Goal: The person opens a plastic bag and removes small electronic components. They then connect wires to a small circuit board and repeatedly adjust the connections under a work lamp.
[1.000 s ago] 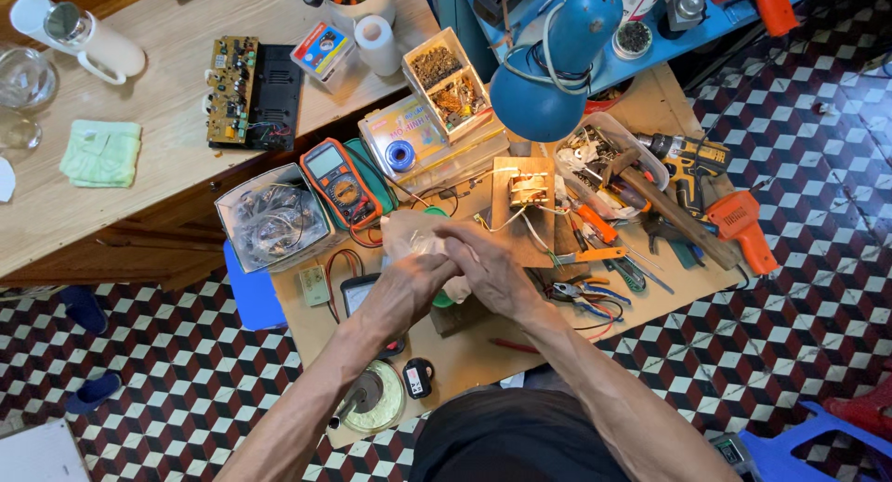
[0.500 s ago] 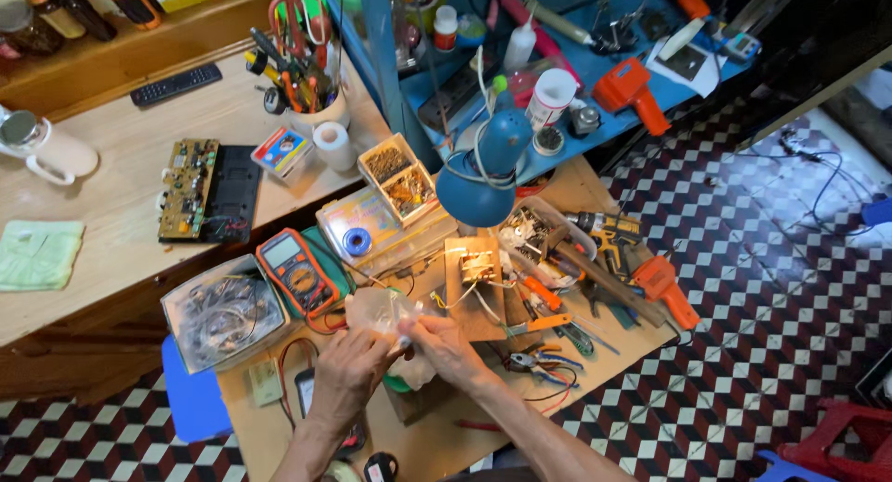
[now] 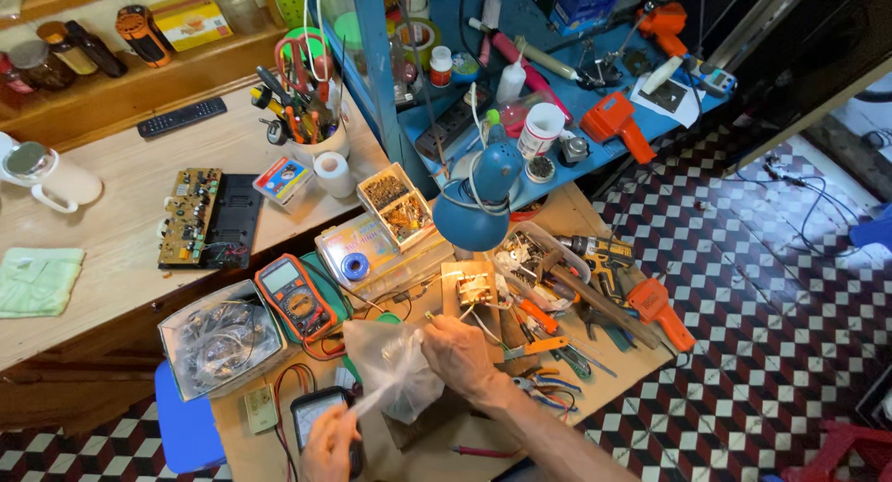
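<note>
A clear crumpled plastic bag [image 3: 395, 369] hangs over the low wooden worktable [image 3: 604, 224]. My right hand [image 3: 458, 355] is closed on the bag's upper right side. My left hand [image 3: 332, 440], near the bottom edge of the view, pinches a thin twisted corner of the same bag. A dark phone [image 3: 316, 415] lies under the left hand. An orange multimeter [image 3: 294, 297] with red and black leads lies just up-left of the bag. A small board with wires on a wood block [image 3: 472, 290] sits just beyond my right hand.
A blue desk lamp [image 3: 474, 206] hangs over the table's far side. Pliers, cutters and an orange drill [image 3: 655, 310] lie to the right. A clear box of wires [image 3: 220, 338] and a blue stool [image 3: 186, 424] sit left. A circuit board [image 3: 190, 217] lies on the wooden bench.
The view has tilted up toward the shelves, so my hands now sit lower in it. My left hand has pulled down and away, stretching a corner of the bag.
</note>
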